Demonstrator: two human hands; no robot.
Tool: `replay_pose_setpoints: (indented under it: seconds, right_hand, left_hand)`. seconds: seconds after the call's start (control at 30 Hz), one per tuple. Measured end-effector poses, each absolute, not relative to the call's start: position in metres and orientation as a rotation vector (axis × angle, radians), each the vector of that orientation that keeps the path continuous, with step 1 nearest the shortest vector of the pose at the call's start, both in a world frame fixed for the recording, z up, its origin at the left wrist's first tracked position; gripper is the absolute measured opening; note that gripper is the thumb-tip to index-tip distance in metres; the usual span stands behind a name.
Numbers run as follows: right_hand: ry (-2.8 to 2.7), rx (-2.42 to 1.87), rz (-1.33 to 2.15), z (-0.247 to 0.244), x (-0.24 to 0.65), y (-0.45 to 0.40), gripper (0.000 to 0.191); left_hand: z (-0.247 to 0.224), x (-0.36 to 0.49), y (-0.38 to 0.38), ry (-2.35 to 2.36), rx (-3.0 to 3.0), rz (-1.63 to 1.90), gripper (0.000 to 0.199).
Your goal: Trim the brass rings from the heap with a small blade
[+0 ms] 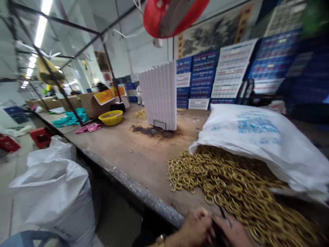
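At the bottom of the view my left hand (196, 224) is closed, fingers curled in a pinch; what it holds is too small and blurred to name. Close against it, my right hand (232, 231) is closed around a thin dark tool (222, 212), whose tip sticks up past the fingers. Both hands are by the table's near edge, beside a large heap of brass-coloured rings (221, 178). The rings spill from the mouth of a white woven sack (257, 127) lying on its side. One loose ring (131, 150) lies apart on the tabletop.
A white corrugated panel (160, 96) stands upright on the table (149, 168). Farther left are a yellow basin (111, 118), a pink cloth (88, 128) and teal gloves (70, 117). White sacks (59, 192) stand on the floor. A red lamp shade (174, 17) hangs overhead.
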State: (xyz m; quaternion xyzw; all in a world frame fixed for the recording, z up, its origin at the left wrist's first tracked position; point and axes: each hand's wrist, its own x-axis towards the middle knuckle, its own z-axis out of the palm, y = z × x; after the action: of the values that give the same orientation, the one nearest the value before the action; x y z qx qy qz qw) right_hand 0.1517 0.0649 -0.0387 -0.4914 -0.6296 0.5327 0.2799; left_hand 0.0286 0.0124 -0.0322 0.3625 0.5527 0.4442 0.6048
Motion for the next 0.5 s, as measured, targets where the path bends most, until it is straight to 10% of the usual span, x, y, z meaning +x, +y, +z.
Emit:
replay_pose_setpoints:
  seconds: [0.3,0.5]
  right_hand:
    - [-1.584,-1.333,1.583,-0.009,0.141,0.044,0.024]
    - [-1.921,-1.368,0.995,-0.014,0.145,0.04,0.017]
  left_hand:
    - [-0.01,0.011,-0.006,1.035,0.718,1.082,0.029]
    - [-0.006,0.008,-0.009,1.09,0.751,1.144,0.029]
